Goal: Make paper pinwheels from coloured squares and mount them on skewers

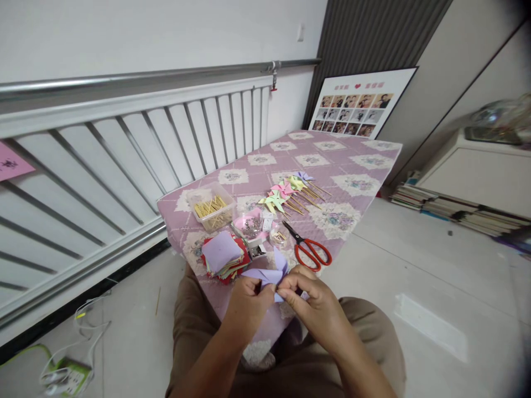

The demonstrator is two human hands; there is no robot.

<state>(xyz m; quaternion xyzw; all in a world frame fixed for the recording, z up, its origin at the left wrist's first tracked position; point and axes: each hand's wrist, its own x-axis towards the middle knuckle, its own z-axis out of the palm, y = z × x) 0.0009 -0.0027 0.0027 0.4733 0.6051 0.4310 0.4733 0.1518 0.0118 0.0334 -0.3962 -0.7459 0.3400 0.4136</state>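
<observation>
From the head camera, both hands meet over the near edge of a low table (373, 166) covered in a pink quilted cloth. The left hand (248, 305) and the right hand (312, 301) each pinch a folded lilac paper (271, 272), fingers drawn in narrow on it, thumbs and forefingers close together at its middle; the grip looks chosen to keep the folded flaps gathered at one spot, while the free points stick up and out toward the table. The paper sits just above the cloth's near edge, between the two hands and over the person's knees. Just beyond the left hand lies a stack of coloured squares (224, 255), lilac sheet on top, within easy reach. Red scissors (312, 250) lie just beyond the right hand, handles toward the person. Farther in stand a clear box of sticks (211, 211), a small pink tray (249, 225) of what seem to be pins, and a row of finished pinwheels (288, 193) laid side by side, sticks pointing right. The table stands against a white slatted rail (166, 143); a photo board (359, 105) leans on the far wall, books (448, 207) are stacked on the pale tiled floor to the right, and a cable lies on the floor at lower left.
</observation>
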